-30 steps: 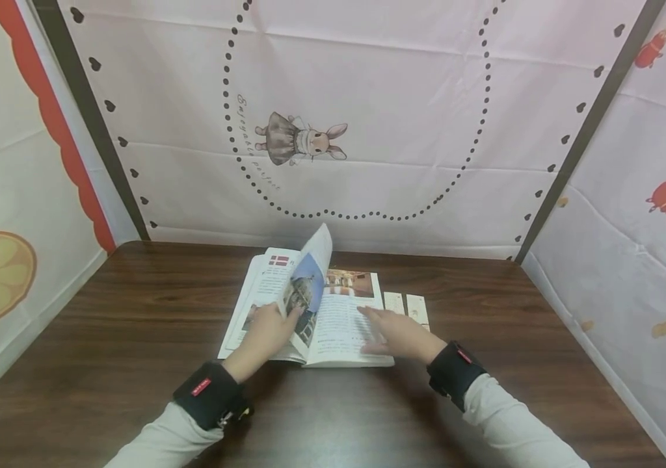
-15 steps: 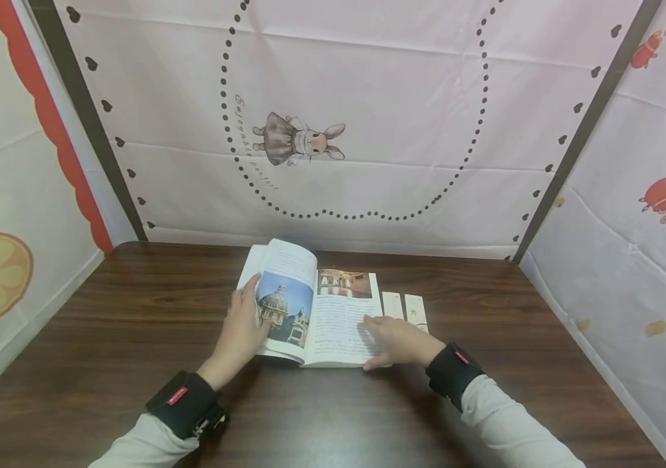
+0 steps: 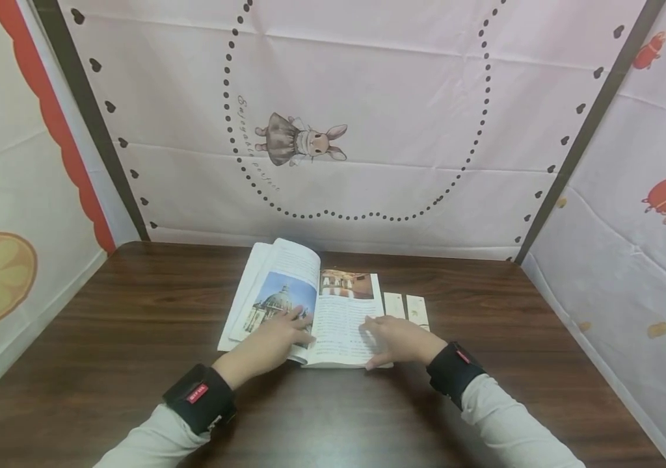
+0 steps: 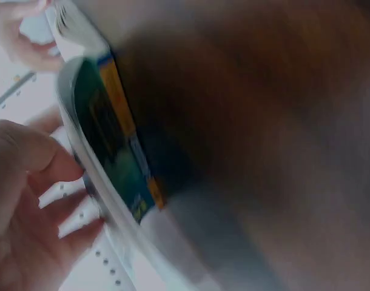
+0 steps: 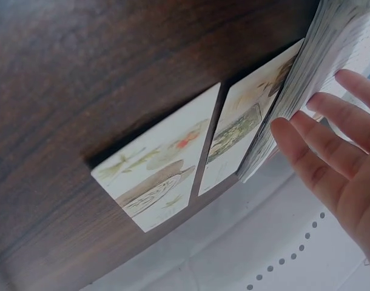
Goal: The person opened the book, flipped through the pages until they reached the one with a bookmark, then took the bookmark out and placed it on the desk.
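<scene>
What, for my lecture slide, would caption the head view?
Left hand and right hand on an open book, two cards beside it.

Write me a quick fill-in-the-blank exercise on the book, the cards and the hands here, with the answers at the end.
1. The book on the brown table lies ____, not closed.
2. Beside it, near the right hand, lie ____ cards.
3. In the head view, the domed-building photo is on the ____ page, partly hidden by the left hand.

Missing words: open; two; left.
</scene>
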Available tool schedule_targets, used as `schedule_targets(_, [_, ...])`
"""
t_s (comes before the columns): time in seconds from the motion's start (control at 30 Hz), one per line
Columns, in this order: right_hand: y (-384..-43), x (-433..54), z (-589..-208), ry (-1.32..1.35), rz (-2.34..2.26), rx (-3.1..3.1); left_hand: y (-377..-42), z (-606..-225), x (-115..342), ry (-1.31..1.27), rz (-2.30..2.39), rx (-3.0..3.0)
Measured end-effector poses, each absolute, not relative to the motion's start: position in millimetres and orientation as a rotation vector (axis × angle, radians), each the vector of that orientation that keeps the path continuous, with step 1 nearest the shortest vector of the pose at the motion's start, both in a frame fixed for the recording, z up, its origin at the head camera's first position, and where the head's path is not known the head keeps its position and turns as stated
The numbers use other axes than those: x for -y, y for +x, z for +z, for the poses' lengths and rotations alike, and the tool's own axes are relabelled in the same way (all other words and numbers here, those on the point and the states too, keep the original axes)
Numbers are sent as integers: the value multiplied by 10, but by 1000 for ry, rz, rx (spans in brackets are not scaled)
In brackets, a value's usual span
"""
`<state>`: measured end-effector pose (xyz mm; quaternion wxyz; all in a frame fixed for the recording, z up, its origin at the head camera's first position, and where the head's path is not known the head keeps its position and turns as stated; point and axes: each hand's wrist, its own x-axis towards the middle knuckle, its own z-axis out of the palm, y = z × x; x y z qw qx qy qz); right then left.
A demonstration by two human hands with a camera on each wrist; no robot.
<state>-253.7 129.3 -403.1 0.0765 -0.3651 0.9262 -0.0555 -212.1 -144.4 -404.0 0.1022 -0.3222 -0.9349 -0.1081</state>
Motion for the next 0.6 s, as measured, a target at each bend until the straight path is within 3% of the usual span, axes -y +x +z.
schedule_targets(0.4, [-2546, -1330, -4010, -1086, -169, -2729, -2113, -4008, 1318, -727, -456, 2898])
schedule_targets(0.6, [-2513, -1312, -3970, -1246, -139, -2760, -2123, -4003, 1269, -729, -424, 2861])
